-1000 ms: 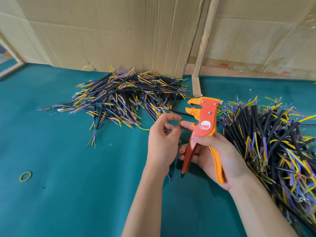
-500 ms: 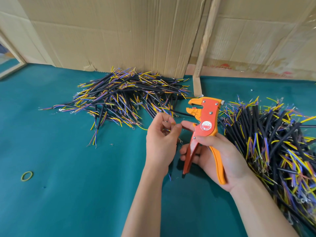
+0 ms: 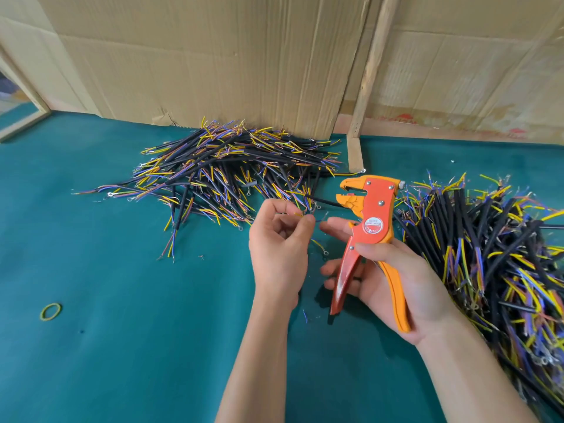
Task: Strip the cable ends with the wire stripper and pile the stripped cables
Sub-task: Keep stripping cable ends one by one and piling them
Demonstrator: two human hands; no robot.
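Note:
My right hand [image 3: 393,282] grips the orange and red wire stripper [image 3: 369,227] by its handles, jaws up and pointing left. A short black cable [image 3: 323,201] sticks out of the jaws to the left. My left hand [image 3: 279,248] is just left of the tool, and its thumb and fingers pinch the thin yellow and blue wires [image 3: 300,214] at that cable's end. One heap of black cables with coloured ends [image 3: 225,172] lies behind my hands, against the cardboard. A second, larger heap [image 3: 494,257] lies at the right.
The work surface is a teal mat [image 3: 122,331]. A cardboard wall [image 3: 213,56] and a wooden slat [image 3: 369,71] stand at the back. A yellow rubber band [image 3: 50,311] lies at the left. Loose wire scraps [image 3: 320,247] lie between my hands.
My left hand's fingers have shifted on the wire ends, from holding a yellow one upright to pinching them lower. The stripper stays in place in my right hand.

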